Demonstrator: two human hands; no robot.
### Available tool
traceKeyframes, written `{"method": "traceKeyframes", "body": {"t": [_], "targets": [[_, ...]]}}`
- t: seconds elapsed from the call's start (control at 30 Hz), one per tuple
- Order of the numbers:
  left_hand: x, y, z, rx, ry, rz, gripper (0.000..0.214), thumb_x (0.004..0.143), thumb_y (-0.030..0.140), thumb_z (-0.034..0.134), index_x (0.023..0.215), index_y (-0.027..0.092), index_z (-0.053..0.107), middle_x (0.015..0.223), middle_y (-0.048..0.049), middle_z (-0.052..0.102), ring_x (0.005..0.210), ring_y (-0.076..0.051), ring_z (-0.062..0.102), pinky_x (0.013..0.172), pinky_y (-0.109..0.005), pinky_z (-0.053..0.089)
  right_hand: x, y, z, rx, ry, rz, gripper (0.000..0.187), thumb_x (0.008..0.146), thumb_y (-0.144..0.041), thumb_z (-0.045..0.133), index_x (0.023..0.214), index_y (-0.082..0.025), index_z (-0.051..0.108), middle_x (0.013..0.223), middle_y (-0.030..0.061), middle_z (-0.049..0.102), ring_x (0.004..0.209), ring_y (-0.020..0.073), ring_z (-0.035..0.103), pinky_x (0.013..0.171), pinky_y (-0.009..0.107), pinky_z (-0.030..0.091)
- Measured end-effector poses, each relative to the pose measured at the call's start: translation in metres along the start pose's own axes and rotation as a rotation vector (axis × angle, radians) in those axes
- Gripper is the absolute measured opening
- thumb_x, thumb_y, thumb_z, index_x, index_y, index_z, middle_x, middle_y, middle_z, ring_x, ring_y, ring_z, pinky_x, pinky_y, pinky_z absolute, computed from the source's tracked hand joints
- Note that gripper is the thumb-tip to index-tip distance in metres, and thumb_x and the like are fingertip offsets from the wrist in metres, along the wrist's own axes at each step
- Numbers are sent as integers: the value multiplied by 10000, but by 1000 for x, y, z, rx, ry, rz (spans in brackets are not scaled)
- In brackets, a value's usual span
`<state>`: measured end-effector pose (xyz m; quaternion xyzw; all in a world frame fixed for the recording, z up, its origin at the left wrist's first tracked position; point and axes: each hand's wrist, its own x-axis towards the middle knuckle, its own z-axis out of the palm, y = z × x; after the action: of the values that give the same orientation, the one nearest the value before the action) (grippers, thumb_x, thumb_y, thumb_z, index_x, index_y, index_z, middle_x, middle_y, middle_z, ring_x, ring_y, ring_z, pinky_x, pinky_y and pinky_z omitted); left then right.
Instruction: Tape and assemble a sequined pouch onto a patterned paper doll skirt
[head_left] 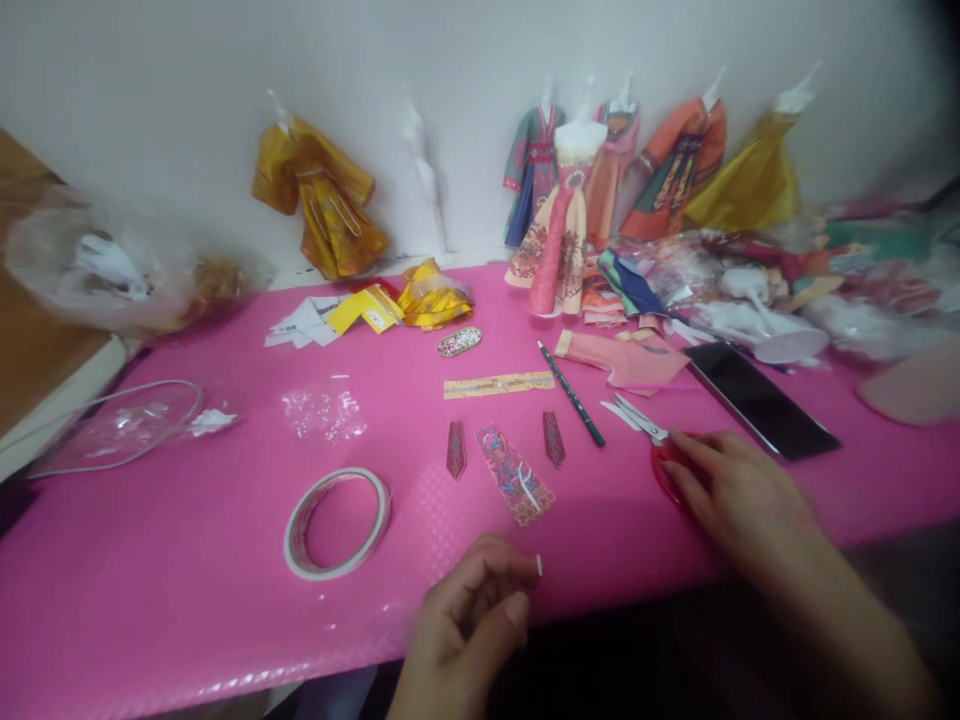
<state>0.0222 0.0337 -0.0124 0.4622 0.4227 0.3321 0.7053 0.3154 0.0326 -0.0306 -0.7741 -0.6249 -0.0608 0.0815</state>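
Observation:
My left hand (476, 615) is at the table's front edge with its fingers curled. A small white strip of tape (538, 566) clings to its index fingertip, and the thumb is a little apart. Over to the right, my right hand (731, 490) grips the red handles of the scissors (643, 420), whose blades point away to the left, slightly parted. Between the hands lies a patterned fabric piece (510, 470) with white strips on it, flanked by two small dark red pointed pieces (456, 450) (553, 440). A roll of tape (300, 550) lies flat at the left.
A dark pencil (574, 398), a patterned strip (480, 386) and a pink cloth piece (622, 358) lie farther back. A black phone (757, 400) lies at the right. Dressed doll forms (319, 200) lean on the wall. Plastic bags and cloth pile up at the right.

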Motion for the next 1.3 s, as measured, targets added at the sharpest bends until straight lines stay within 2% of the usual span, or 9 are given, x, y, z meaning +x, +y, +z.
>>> {"method": "traceKeyframes", "body": {"t": [0.17, 0.27, 0.37, 0.43, 0.53, 0.6, 0.67, 0.9, 1.3], "targets": [[-3, -3, 3, -62, -27, -22, 82, 829, 210, 652, 895, 232, 695, 764, 38, 524, 648, -87, 466, 630, -187, 403, 1, 7, 6, 14, 1, 9, 336, 936, -373, 497, 1057, -166, 732, 953, 123, 625, 779, 269, 633, 640, 372, 500], [-4, -6, 3, -93, -27, -38, 73, 820, 214, 657, 884, 224, 690, 741, 41, 523, 639, -86, 475, 622, -187, 398, 3, 6, 6, 72, 37, -1, 336, 925, -373, 505, 1010, -154, 744, 948, 133, 608, 788, 282, 619, 671, 402, 493], [-4, -7, 2, -106, -15, -41, 74, 817, 254, 659, 869, 206, 682, 691, 45, 509, 604, -87, 469, 604, -195, 391, 1, -10, -7, 269, 73, -19, 250, 910, -360, 532, 930, -189, 715, 949, 127, 613, 842, 299, 613, 728, 426, 467], [-3, -7, 3, -99, -2, -40, 92, 808, 273, 663, 856, 196, 676, 673, 45, 502, 596, -91, 464, 599, -201, 389, -4, -30, -21, 570, 35, -52, 164, 906, -338, 554, 817, -232, 642, 906, 87, 617, 862, 275, 609, 772, 409, 453], [0, -3, 7, -62, -1, -48, 94, 797, 277, 664, 837, 191, 660, 663, 46, 493, 599, -98, 458, 590, -203, 383, -14, -64, -38, 1010, -259, -124, 160, 921, -279, 546, 766, -238, 542, 825, 17, 586, 811, 202, 582, 754, 339, 451], [1, 0, 9, -25, -9, -39, 94, 792, 279, 663, 819, 191, 644, 665, 46, 491, 597, -100, 449, 582, -204, 376, -19, -80, -44, 1176, -419, -132, 159, 907, -239, 558, 752, -227, 526, 785, -11, 551, 765, 167, 550, 698, 296, 436], [2, 3, 11, 6, -17, -16, 101, 788, 286, 662, 795, 191, 628, 662, 46, 487, 593, -103, 441, 572, -204, 371, -22, -88, -45, 1272, -486, -137, 159, 906, -224, 573, 752, -218, 535, 781, -24, 538, 757, 146, 530, 692, 273, 420], [4, 5, 15, 112, -28, 99, 84, 814, 253, 644, 760, 195, 613, 730, 22, 546, 661, -128, 490, 608, -225, 403, -20, -90, -44, 1325, -509, -175, 145, 918, -197, 594, 774, -201, 576, 802, -33, 542, 770, 117, 527, 693, 243, 395], [5, 2, 16, 148, -75, 88, 91, 850, 266, 606, 794, 195, 589, 799, 1, 559, 749, -158, 542, 681, -260, 449, -20, -92, -46, 1328, -545, -185, 162, 928, -198, 588, 770, -204, 555, 830, -27, 544, 810, 128, 524, 726, 251, 400]]}}
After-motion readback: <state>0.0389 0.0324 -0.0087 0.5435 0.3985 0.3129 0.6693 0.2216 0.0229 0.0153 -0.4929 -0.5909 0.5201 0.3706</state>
